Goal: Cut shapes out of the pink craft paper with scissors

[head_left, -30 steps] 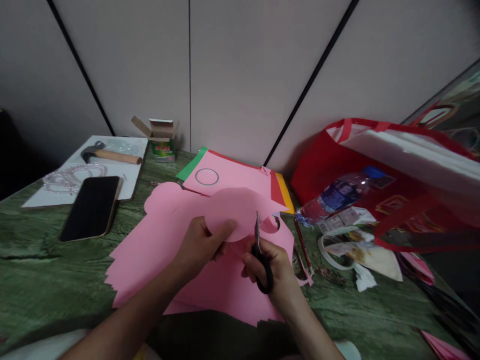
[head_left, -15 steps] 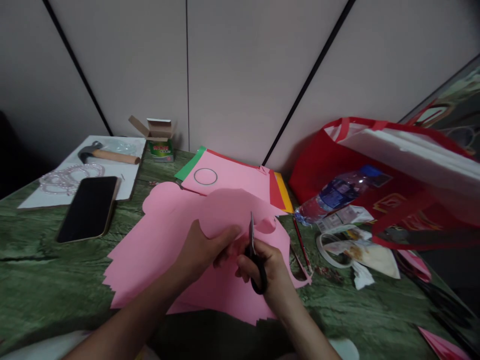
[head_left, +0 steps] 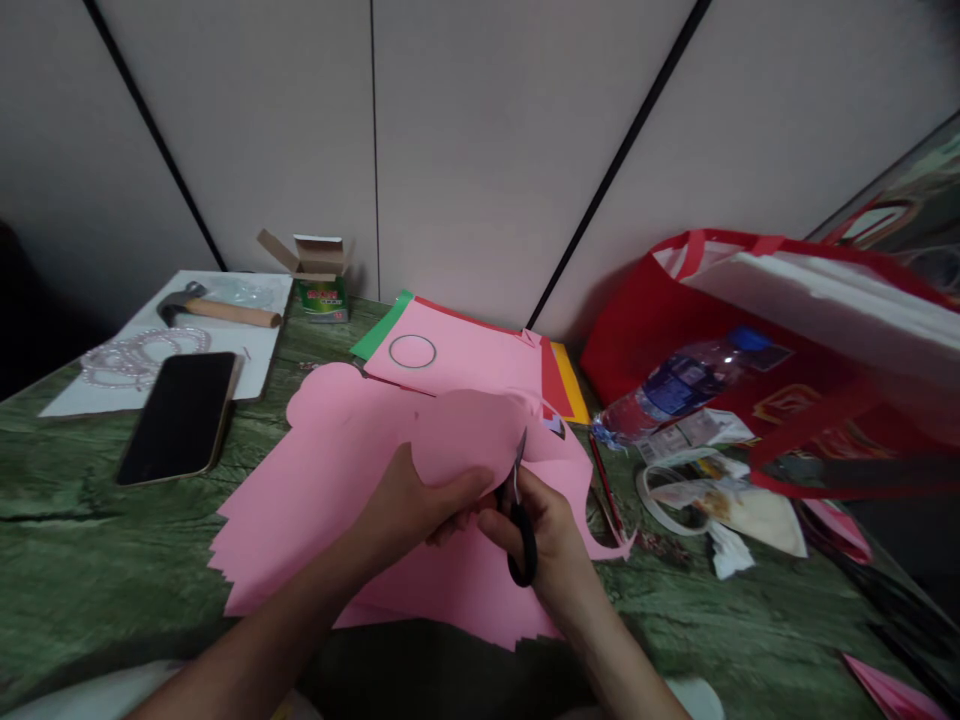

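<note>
1. Head view has both of our hands over the green desk (head_left: pixel 90 560), close together above a spread of pink sheets (head_left: pixel 315 480).
2. Our left hand (head_left: pixel 412 505) has its grip closed on a rounded pink paper piece (head_left: pixel 465 430), thumb on top and fingers mostly hidden.
3. Our right hand (head_left: pixel 551 525) has its grip wrapped round the handles of black-handled scissors (head_left: pixel 528 540), blades pointing up and away from us at the right edge of that piece; we cannot tell how far the blades are parted.
4. Behind our work lies another pink sheet (head_left: pixel 472 345) with 1 dark ring outline, over green, red and yellow paper.
5. To our left we see a phone (head_left: pixel 180 415) and, on a white sheet (head_left: pixel 251 375), a hammer (head_left: pixel 240 313) and a tangle of beads (head_left: pixel 139 358).
6. To our right, a bottle (head_left: pixel 675 385) leans near a red bag (head_left: pixel 626 320).
</note>
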The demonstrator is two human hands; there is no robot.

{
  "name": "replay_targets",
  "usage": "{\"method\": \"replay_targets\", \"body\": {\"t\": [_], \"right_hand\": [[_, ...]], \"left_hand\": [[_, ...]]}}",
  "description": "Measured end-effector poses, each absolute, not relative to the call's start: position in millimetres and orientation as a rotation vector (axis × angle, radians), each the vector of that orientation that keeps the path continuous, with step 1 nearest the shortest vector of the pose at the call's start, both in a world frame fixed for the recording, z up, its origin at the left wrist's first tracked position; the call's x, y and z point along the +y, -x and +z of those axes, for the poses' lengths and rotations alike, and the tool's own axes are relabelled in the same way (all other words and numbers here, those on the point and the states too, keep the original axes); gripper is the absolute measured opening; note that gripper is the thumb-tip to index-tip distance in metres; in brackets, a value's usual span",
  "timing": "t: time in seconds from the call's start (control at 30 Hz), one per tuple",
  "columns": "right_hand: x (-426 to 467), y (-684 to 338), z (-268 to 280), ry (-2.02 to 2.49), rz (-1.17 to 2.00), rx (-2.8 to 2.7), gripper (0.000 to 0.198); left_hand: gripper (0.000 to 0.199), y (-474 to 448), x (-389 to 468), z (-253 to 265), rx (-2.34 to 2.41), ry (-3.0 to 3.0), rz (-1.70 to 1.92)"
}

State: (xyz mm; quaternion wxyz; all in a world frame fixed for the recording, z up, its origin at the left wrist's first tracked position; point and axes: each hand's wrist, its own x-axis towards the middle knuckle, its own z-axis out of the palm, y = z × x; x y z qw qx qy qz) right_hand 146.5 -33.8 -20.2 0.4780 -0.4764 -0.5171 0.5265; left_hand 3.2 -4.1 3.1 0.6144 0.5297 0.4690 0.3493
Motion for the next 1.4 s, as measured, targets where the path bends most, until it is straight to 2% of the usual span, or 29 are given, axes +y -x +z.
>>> {"method": "replay_targets", "body": {"t": [1.4], "right_hand": [[-34.7,-153.0,-23.0,1.277,1.236,-1.336,0.021]], "left_hand": [[0.033,-1.9,-1.8,4.0,1.154,-1.235,0.829]]}}
